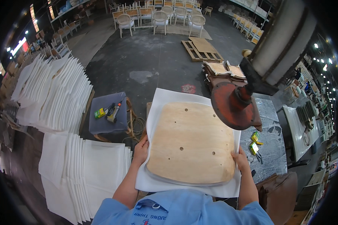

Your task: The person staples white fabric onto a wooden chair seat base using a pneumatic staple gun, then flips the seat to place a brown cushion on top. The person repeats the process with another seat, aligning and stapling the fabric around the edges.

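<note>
Fingers of both the left hand (141, 149) and right hand (241, 158) grasp the plywood seat board (191, 144) edges, forearms straight

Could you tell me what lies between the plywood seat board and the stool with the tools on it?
In the head view, the white sheet's border, the left hand gripping it, then coiled cord lie between the plywood seat board and the stool.

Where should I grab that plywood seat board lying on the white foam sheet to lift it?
Take the plywood seat board by its left and right edges, one hand from each side, about where the left hand and right hand rest now. It lies flat and wide on the white foam sheet, so a one-sided grip would probably tip it.
</note>
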Tool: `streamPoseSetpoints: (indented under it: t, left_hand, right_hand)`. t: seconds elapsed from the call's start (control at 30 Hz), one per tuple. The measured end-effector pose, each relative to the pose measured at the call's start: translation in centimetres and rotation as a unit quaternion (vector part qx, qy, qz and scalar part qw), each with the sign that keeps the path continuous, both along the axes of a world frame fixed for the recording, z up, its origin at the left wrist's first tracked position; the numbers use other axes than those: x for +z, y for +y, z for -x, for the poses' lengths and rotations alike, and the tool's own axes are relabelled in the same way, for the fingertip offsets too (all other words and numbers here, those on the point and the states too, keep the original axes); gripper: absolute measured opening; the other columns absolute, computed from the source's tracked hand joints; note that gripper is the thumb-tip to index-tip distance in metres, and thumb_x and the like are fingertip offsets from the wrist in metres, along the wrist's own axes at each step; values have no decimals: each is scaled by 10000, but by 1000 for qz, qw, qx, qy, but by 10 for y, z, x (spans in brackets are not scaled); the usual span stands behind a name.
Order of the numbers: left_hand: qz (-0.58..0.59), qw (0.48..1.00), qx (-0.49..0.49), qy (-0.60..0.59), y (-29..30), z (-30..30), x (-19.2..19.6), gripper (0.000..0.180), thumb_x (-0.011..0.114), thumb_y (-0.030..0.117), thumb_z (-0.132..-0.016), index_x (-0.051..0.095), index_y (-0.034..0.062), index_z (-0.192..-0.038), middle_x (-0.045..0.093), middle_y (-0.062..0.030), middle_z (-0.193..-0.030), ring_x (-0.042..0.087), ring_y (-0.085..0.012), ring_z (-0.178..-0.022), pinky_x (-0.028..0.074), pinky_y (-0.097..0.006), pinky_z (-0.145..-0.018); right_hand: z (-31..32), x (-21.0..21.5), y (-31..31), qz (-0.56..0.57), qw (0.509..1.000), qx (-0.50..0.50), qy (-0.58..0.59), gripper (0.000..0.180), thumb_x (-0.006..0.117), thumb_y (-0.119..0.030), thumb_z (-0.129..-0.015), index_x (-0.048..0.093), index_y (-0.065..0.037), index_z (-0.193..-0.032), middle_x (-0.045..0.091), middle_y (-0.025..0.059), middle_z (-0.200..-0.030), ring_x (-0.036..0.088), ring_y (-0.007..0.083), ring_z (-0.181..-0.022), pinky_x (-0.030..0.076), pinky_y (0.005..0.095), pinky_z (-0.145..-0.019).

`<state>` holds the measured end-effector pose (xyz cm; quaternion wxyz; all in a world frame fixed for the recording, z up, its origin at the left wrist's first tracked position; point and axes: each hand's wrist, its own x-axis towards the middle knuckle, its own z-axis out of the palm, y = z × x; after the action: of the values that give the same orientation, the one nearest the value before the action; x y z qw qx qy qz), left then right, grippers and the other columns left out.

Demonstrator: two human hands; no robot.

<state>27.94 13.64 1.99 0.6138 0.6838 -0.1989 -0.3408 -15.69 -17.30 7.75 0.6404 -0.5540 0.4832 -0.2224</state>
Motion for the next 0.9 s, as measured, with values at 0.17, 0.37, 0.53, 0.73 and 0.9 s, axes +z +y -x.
streamPoseSetpoints:
  t: [0.17, 0.37, 0.53, 0.73, 0.9]
  left_hand:
    - [-10, 997, 42, -58, 18, 24, 5, 500, 494, 69, -1180, 537, 2, -1674, 648, -133, -1630, 621, -203, -1453, 456, -313, -1214]
    - [-51, 990, 96, -94, 25, 80, 10, 486, 487, 68, -1184, 551, -7, -1660, 640, -152, -1637, 617, -227, -1466, 461, -328, -1214]
    - [-57, 985, 137, -91, 28, 108, 15, 482, 500, 71, -1185, 552, -8, -1657, 632, -154, -1645, 612, -228, -1473, 462, -331, -1212]
    - [-33, 984, 159, -73, 30, 109, 19, 455, 538, 83, -1176, 592, -27, -1614, 687, -142, -1546, 656, -211, -1382, 491, -336, -1173]
    - [-15, 989, 144, -7, 30, 98, 21, 435, 571, 94, -1169, 626, -44, -1579, 734, -132, -1463, 692, -196, -1307, 515, -340, -1141]
  right_hand:
    - [-8, -3, -23, 5, 999, 35, 37, 739, 711, 38, -976, 525, -63, -1684, 731, 115, -1448, 705, 227, -1277, 555, 387, -1107]
    - [-3, -13, -75, 63, 992, 95, 48, 745, 739, 32, -964, 550, -86, -1675, 736, 87, -1424, 688, 205, -1239, 534, 376, -1110]
    - [-14, -15, -90, 108, 983, 125, 84, 693, 794, -86, -957, 614, -101, -1627, 792, 97, -1295, 714, 179, -1133, 562, 374, -1020]
    - [-25, -3, -75, 223, 948, 121, 190, 670, 823, -149, -974, 642, -121, -1619, 798, 91, -1057, 723, 145, -910, 589, 355, -832]
    - [-6, 14, -64, 319, 896, 113, 289, 759, 843, -362, -968, 596, -125, -1646, 809, 260, -1224, 795, 397, -1086, 603, 471, -973]
